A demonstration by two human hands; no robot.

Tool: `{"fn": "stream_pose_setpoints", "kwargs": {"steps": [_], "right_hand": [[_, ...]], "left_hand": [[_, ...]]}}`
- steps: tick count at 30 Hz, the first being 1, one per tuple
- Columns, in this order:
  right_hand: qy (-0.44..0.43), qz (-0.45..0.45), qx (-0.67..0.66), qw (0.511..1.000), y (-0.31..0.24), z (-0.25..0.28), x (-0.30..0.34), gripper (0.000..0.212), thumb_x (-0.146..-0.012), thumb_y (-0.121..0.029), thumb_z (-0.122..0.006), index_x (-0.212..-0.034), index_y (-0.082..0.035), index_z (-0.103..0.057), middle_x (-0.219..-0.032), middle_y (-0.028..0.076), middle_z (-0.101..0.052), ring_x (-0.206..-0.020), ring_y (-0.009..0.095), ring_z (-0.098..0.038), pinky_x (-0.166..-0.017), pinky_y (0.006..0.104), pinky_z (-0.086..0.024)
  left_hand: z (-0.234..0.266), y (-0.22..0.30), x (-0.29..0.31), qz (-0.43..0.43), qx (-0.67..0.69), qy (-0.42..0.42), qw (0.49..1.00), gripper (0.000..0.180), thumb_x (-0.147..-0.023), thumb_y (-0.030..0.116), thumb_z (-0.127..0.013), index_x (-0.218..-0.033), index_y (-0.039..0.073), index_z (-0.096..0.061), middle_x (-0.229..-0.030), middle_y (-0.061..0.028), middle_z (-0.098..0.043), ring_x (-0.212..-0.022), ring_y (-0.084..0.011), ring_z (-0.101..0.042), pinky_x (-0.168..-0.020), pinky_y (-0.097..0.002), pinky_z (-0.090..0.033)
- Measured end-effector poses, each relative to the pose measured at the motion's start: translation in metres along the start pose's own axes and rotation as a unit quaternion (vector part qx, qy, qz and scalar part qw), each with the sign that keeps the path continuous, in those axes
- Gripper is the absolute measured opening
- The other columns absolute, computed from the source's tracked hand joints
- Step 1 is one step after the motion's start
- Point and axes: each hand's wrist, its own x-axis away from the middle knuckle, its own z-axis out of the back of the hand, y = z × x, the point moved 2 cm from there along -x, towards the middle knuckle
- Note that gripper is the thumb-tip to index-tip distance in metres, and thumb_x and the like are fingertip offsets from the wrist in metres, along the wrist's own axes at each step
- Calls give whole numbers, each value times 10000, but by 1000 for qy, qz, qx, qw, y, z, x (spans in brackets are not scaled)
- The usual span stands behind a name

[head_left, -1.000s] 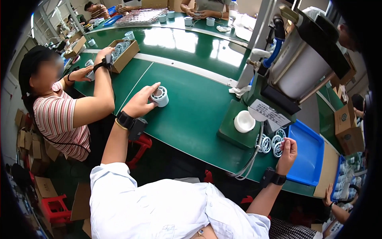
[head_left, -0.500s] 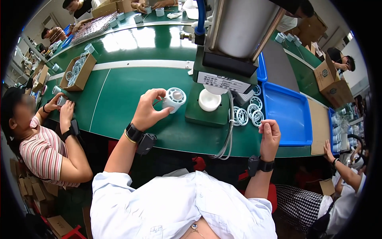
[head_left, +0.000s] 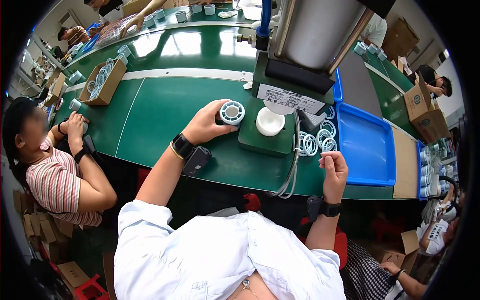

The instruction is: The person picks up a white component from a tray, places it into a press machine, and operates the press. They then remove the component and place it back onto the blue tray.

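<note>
My left hand (head_left: 206, 121) grips a light-blue plastic cup-shaped part (head_left: 232, 114) between thumb and fingers. Its slotted ring top faces up, and it stands just left of the press base. A round white holder (head_left: 270, 123) sits on the green press base (head_left: 265, 142), under the press head (head_left: 290, 95). My right hand (head_left: 334, 172) hovers at the table's front edge with its fingers curled to the thumb. Whatever is in them, if anything, I cannot make out. Several loose light-blue rings (head_left: 310, 145) lie just beyond it, right of the press.
Grey tubes (head_left: 291, 175) hang from the press to the table's front edge. A blue tray (head_left: 367, 145) lies at the right. Farther left stands a cardboard box (head_left: 106, 90) of rings, near a seated co-worker (head_left: 65, 175). Other people work across the green table (head_left: 165, 105).
My left hand has brought the cup-shaped part rightward against the press base and turned it more upright. My right hand stays almost in place, fingers still curled.
</note>
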Motion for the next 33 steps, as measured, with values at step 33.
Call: {"fn": "stream_pose_setpoints", "kwargs": {"steps": [33], "right_hand": [[-113,175,491,846,-4,-31,-68,341,-894,-189,-566,-1202,-48,-606,-1202,118,-607,-1128,303,-536,-979,409,-384]], "left_hand": [[-1,-20,-12,-25,-165,8,986,474,-889,329,-607,-1241,20,-532,-1314,-196,-484,-1221,-336,-451,-1005,-432,-368]]}}
